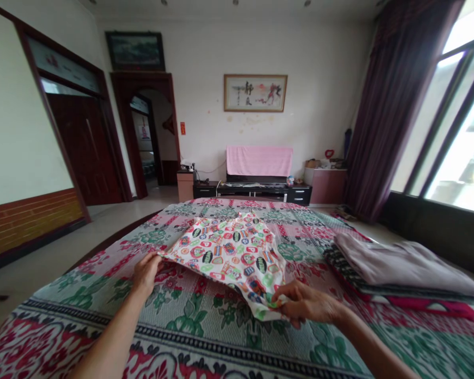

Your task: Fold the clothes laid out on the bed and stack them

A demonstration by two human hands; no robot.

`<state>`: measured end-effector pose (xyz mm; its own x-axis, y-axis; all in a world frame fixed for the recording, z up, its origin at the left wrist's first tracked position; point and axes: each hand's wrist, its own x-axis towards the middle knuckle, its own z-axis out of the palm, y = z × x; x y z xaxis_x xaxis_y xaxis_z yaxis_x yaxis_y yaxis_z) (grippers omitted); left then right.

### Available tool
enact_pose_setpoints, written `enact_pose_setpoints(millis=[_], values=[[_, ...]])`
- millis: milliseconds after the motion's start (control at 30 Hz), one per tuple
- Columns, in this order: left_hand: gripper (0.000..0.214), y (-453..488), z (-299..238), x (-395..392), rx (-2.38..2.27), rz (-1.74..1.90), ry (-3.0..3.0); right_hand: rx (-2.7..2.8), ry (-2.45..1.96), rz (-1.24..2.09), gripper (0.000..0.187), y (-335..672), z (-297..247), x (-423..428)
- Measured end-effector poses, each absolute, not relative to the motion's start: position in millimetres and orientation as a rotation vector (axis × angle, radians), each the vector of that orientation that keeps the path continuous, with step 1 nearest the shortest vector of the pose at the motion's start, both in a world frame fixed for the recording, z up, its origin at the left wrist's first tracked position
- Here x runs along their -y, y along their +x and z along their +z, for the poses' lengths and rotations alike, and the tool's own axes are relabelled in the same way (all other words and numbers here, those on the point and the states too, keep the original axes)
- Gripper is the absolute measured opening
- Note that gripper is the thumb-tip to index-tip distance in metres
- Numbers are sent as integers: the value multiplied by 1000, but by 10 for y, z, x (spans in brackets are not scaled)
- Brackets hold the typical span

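Note:
A small white garment point(229, 252) printed with colourful badges lies spread on a floral bed cover point(205, 326). My left hand point(146, 273) pinches the garment's left corner, fingers closed on the cloth. At the near right corner my right hand point(306, 304) grips the hem, lifting it slightly off the cover. Both forearms reach in from the bottom of the view.
A stack of folded grey and dark cloths point(395, 271) lies on the bed to the right. Beyond the bed stand a low black cabinet point(256, 190) with a pink towel point(259, 160), a dark doorway point(150, 142) and purple curtains point(395, 105).

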<state>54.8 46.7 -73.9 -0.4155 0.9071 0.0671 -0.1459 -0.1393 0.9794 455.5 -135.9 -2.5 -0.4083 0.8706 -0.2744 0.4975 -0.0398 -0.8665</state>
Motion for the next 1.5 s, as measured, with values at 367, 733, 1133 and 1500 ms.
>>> enact_pose_setpoints(millis=[367, 733, 1133, 1500], values=[[30, 458, -627, -328, -1870, 1310, 1496, 1980, -1600, 1661, 38, 4565, 184, 1549], [31, 479, -641, -322, -1909, 1300, 1550, 2279, -1500, 695, 16, 4397, 255, 1546], [32, 623, -521, -137, -1921, 1207, 1758, 2443, -1531, 337, 15, 3885, -120, 1617], [28, 658, -594, -190, -2001, 1015, 1998, 2374, -1311, 964, 17, 3902, -77, 1620]])
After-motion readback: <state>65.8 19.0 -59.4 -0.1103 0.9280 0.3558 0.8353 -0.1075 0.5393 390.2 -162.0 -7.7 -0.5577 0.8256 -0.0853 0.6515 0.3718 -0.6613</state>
